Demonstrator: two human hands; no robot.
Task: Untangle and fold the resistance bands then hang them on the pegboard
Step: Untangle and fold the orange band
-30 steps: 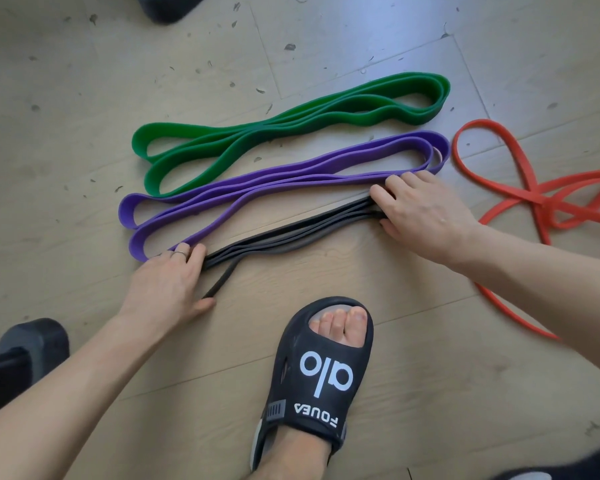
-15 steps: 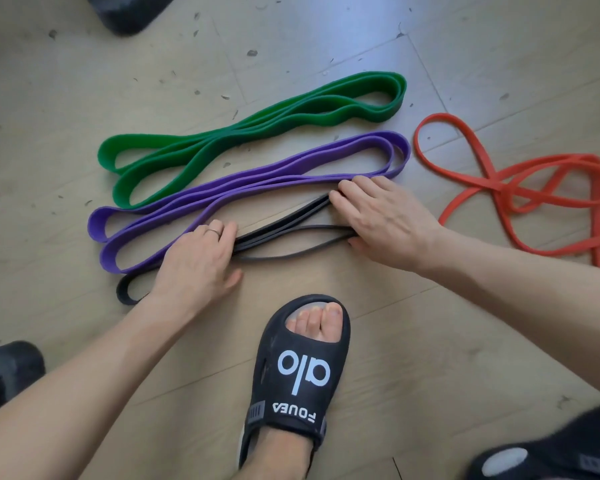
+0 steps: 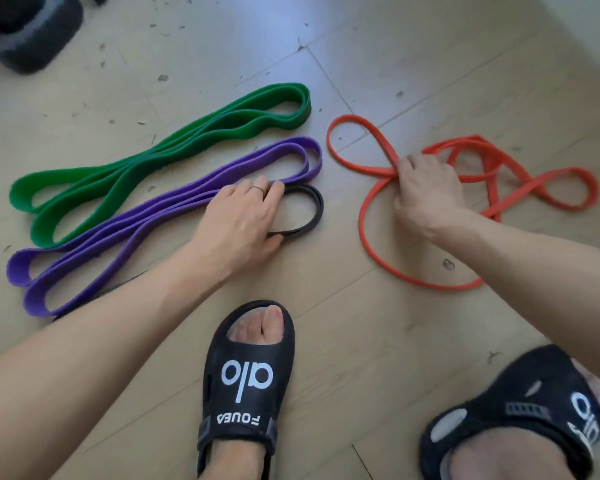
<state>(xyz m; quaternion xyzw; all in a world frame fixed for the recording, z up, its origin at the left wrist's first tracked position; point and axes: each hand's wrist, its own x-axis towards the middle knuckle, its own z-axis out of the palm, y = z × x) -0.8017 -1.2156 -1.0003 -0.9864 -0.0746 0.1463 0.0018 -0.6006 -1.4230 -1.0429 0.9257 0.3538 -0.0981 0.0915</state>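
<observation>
With green, purple and black bands [image 3: 314, 211] folded mid-floor under the flat left hand [image 3: 243, 216], the right hand [image 3: 423, 192] pinches the tangled orange band [image 3: 368, 237] beside them, which probably needs untangling next.

A home workout spot: wood-look floor [image 3: 430, 341], dumbbell [image 3: 28, 32], slippers [image 3: 246, 382].

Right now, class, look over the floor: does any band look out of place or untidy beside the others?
Yes. The orange band sprawls in crossing loops right of the others, unfolded; the right hand grips it at a crossing. The green band, purple band and black band lie folded in parallel.
</observation>
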